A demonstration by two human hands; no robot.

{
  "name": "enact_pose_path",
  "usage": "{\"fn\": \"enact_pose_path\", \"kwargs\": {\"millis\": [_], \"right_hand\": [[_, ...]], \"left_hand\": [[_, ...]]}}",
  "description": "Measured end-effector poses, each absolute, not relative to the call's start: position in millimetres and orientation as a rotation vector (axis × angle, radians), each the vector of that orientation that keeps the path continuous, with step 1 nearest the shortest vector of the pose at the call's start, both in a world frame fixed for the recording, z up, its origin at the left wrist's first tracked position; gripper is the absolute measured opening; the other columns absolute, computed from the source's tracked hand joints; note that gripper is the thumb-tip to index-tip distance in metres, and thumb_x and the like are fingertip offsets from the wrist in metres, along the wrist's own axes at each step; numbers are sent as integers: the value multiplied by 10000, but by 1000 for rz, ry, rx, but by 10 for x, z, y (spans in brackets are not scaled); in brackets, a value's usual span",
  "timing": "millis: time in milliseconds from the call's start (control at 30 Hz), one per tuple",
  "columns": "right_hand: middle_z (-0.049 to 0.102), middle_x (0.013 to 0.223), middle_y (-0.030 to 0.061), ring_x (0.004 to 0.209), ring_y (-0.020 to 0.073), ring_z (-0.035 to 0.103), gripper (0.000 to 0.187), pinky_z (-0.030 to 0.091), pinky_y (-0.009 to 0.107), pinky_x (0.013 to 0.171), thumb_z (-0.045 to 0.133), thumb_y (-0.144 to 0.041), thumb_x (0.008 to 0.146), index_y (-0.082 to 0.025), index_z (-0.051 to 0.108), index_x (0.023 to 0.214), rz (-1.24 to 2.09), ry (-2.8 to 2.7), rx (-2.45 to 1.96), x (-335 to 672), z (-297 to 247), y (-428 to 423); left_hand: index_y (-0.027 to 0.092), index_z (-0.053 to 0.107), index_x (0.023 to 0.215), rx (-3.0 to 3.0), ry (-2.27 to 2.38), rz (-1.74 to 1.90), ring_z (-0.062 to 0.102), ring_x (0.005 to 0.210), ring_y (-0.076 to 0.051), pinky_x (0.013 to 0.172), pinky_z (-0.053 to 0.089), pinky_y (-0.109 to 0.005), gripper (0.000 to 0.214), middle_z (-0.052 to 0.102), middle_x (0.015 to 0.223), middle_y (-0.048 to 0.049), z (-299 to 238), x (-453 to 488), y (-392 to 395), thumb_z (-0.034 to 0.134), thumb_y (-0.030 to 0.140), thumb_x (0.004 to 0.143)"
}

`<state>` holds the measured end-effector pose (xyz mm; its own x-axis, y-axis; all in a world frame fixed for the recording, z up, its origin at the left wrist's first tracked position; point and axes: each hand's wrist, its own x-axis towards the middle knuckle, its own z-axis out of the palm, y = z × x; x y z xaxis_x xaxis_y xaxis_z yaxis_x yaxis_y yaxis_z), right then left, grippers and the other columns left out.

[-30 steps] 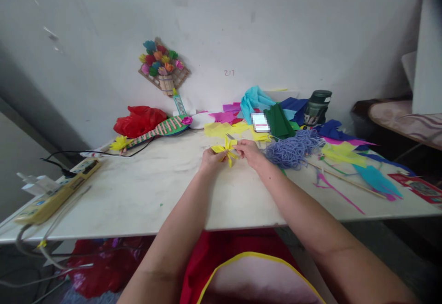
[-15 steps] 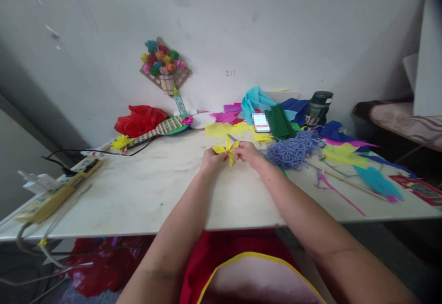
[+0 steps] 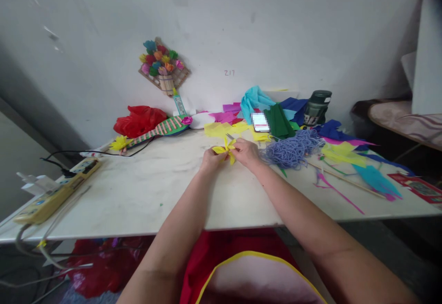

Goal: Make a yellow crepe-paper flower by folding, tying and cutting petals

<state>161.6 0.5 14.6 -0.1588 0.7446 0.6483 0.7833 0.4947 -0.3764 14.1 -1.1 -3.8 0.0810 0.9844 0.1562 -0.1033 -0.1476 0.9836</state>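
Note:
My left hand (image 3: 211, 160) and my right hand (image 3: 246, 151) meet over the middle of the white table (image 3: 145, 193). Between them is a small yellow paper flower (image 3: 225, 150) with pointed petals. Both hands pinch it, the left from the left side, the right from the right with fingers closed on its petals. Just behind the flower lie flat yellow paper sheets (image 3: 217, 130). A heap of purple yarn (image 3: 292, 148) sits right of my right hand.
Coloured paper pieces (image 3: 276, 115), a dark jar (image 3: 317, 107) and a thin wooden stick (image 3: 348, 180) crowd the table's right and back. A red bag (image 3: 138, 119), a striped paper guitar (image 3: 159, 130) and a yellow power strip (image 3: 55, 192) lie at the left. A paper flower bouquet (image 3: 163, 67) hangs on the wall.
My right hand has shifted slightly left, closing in over the yellow flower. The left hand and the flower stay almost in place.

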Motion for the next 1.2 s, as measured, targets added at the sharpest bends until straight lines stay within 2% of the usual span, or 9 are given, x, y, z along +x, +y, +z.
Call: {"fn": "enact_pose_path", "kwargs": {"millis": [100,200,367,533,833,933,1200], "right_hand": [[610,910,34,730,138,549,161,324,234,554,519,-241,732,-209,658,659,-157,-1973,-1191,1605,134,-20],[611,972,18,739,137,562,164,348,236,587,507,-229,747,-224,669,716,-107,-1945,-1179,1593,87,8],[648,806,21,768,162,575,144,381,243,659,515,-177,719,-204,652,684,94,-1920,-1093,1577,47,73],[604,621,10,626,163,557,98,371,247,584,547,-210,681,-190,627,627,278,-1852,-1161,1581,27,126],[612,626,-6,629,157,559,70,404,250,598,564,-190,629,-201,627,657,557,-1749,-1042,1595,1,167],[601,602,-7,601,149,543,61,403,241,582,564,-185,624,-194,619,649,535,-1737,-1061,1608,-9,193],[665,740,14,686,152,584,142,431,253,663,542,-169,674,-193,645,769,316,-1828,-1150,1610,14,157]], "left_hand": [[105,607,777,1254,999,1317,571,582,-118,612,454,-245,329,626,648,-29,-50,135,1,716,283,522],[111,591,767,1196,990,1356,574,570,-119,609,458,-251,329,622,635,-22,-61,133,15,724,273,513],[103,590,740,1186,973,1355,576,558,-125,609,460,-266,323,614,610,-24,-74,126,27,733,272,504],[102,609,745,1172,957,1358,581,564,-135,612,465,-273,334,622,619,-31,-77,120,30,740,275,490],[92,639,762,1137,845,1278,584,576,-133,621,461,-264,292,635,649,-47,-63,90,18,708,272,543],[85,630,766,1046,798,1256,599,601,-146,642,468,-276,275,639,656,-57,-39,94,1,686,251,553],[102,642,836,1162,792,1234,606,637,-154,642,464,-275,317,647,682,-54,-73,83,-1,679,184,532]]}}
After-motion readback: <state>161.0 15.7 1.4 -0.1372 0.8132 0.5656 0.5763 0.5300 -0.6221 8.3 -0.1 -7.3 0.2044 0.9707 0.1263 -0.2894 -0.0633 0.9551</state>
